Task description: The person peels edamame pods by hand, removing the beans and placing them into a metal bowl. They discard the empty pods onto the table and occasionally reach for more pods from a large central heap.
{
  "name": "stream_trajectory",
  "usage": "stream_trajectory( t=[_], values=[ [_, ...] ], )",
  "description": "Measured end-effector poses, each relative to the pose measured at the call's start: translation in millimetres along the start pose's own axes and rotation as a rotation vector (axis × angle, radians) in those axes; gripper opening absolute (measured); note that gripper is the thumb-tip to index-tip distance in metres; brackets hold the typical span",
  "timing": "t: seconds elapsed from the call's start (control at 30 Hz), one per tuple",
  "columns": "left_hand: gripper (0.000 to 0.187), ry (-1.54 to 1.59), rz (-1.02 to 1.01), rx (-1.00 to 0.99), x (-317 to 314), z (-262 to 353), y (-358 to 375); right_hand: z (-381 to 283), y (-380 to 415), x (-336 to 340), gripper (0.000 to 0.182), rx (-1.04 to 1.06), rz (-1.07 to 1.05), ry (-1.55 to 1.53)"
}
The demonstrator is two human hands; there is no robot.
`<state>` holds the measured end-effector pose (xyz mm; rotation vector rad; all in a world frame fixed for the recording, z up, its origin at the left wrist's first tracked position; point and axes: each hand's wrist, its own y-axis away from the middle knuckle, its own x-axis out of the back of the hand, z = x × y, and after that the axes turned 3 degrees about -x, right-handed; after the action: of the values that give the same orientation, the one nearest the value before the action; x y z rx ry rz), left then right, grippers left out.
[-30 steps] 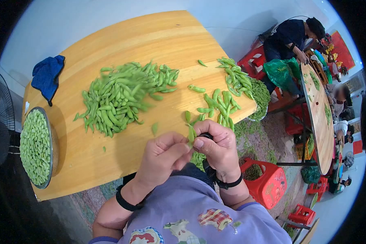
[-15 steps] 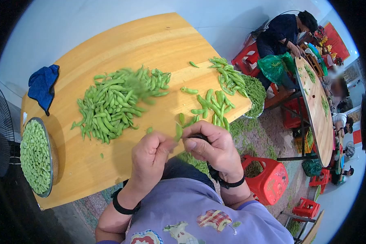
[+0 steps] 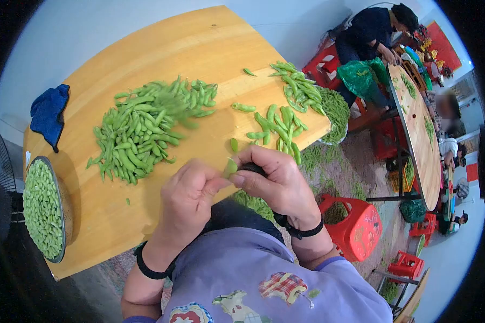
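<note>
Low over the table's near edge, my left hand (image 3: 187, 192) is closed, its thumb and fingertips pinching a green soybean pod (image 3: 231, 166). My right hand (image 3: 279, 180) is closed close beside it, the thumb reaching the pod's other side. A small dark object (image 3: 253, 169) shows inside the curled right fingers; its kind is hidden. Beyond my hands lies a large heap of soybean pods (image 3: 137, 132). A smaller group of pods (image 3: 280, 126) rests to the right, near the table edge.
At the left, a metal bowl (image 3: 63, 215) holds shelled beans. A blue cloth (image 3: 49, 114) lies on the wooden table (image 3: 199, 48). Red stools (image 3: 355, 229) stand at the right over a pod-strewn floor. Another person (image 3: 369, 32) works at a round table (image 3: 415, 134).
My hands have drawn closer together around the pod, and the left fingertips now meet it. The whole view has shifted slightly, moving the table up and left.
</note>
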<state>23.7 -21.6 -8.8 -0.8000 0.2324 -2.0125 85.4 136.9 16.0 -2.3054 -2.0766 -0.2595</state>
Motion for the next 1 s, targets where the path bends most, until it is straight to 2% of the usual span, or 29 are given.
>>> stream_trajectory(
  t=[0.23, 0.37, 0.43, 0.47, 0.53, 0.57, 0.63, 0.67, 0.73, 0.87, 0.93, 1.0],
  values=[
    [0.011, 0.057, -0.004, 0.052, -0.2, 3.1, -3.7, -3.0, 3.3, 2.9, 0.014, 0.045, 0.022, 0.038],
    [0.012, 0.013, -0.044, 0.001, -0.2, 3.1, -1.9, -3.6, 3.2, 7.6, 0.014, 0.065, -0.014, 0.054],
    [0.013, 0.370, -0.113, 0.277, 1.3, 3.7, 1.0, -0.2, 3.2, 8.8, 0.014, 0.070, -0.067, -0.049],
    [0.013, 0.372, -0.121, 0.279, 1.5, 4.3, 2.2, 2.1, 3.2, 9.7, 0.014, 0.065, -0.061, -0.052],
    [0.015, 0.828, -0.145, 0.532, 0.9, 5.2, 3.6, 6.0, 2.4, 12.2, 0.014, 0.152, -0.110, -0.069],
    [0.015, 0.830, -0.154, 0.535, -1.0, 4.1, 4.4, 5.7, 2.8, 13.8, 0.014, 0.148, -0.102, -0.072],
    [0.016, 1.115, -0.148, 0.590, -5.4, 1.0, 7.2, 2.0, 3.7, 16.4, 0.014, 0.187, -0.155, -0.030],
    [0.016, 1.116, -0.156, 0.594, -6.6, 0.2, 8.0, 0.6, 2.7, 17.8, 0.014, 0.183, -0.147, -0.033],
    [0.017, 1.455, -0.210, 0.663, -8.9, -0.3, 9.7, -2.4, 2.1, 20.1, 0.013, 0.145, -0.264, -0.162],
    [0.018, 1.235, -0.122, 0.733, -7.6, 5.0, 5.9, -10.5, 6.4, 21.9, 0.012, 0.039, -0.226, -0.179],
    [0.016, 1.053, -0.114, 0.624, -5.6, 1.1, 4.6, -3.8, 5.9, 19.1, 0.014, 0.144, -0.157, -0.125],
    [0.014, 0.935, -0.116, 0.584, -5.0, 5.9, 2.3, 2.8, 3.8, 14.5, 0.014, 0.155, -0.123, -0.101]
  ],
)
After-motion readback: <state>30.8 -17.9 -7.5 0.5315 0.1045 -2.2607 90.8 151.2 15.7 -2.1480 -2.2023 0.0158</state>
